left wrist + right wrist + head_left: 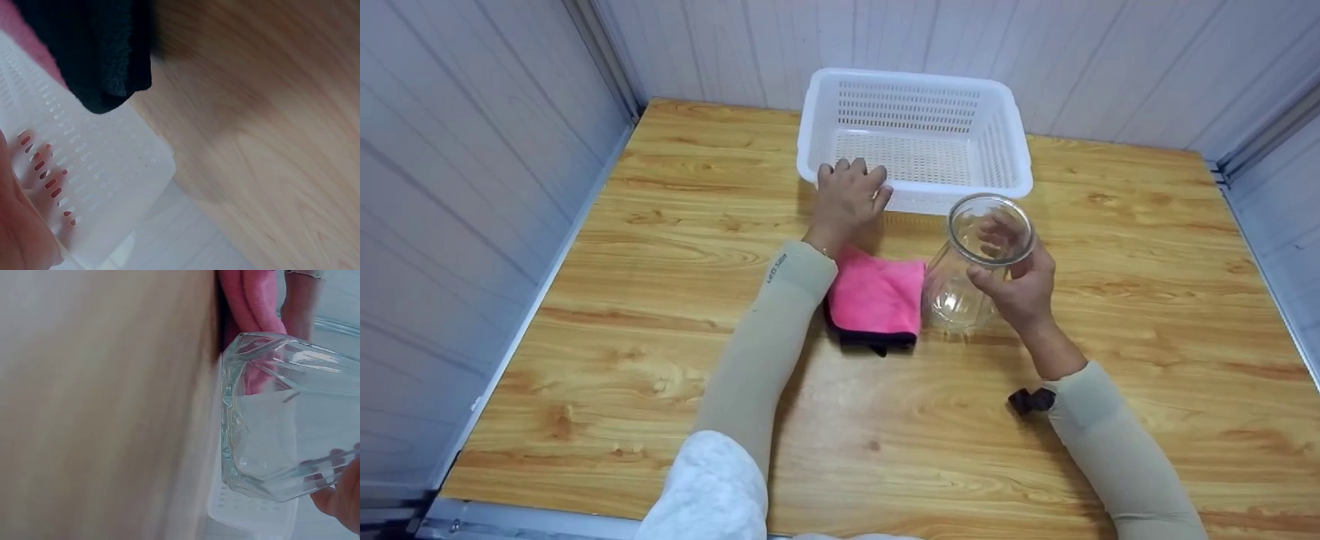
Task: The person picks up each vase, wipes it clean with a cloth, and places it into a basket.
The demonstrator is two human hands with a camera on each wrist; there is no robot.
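My left hand [849, 201] is at the front rim of a white plastic basket [913, 76], its fingers hooked over the edge. In the left wrist view the fingers show red through the slots of the basket wall [112, 185]. My right hand [1026, 291] grips a clear glass vase [943, 281] near its round, thick lip, thumb on the near side and fingers behind. The vase leans slightly, its faceted base [228, 422] close over the table. Between my arms lies a folded pink cloth [881, 296] with a black border, partly under the left wrist.
The wood-grain table [660, 345] carries all of these things. Pale panelled walls [720, 45] enclose it at the back and both sides. The basket stands near the table's back edge. A small black device [1031, 401] is strapped at the right wrist.
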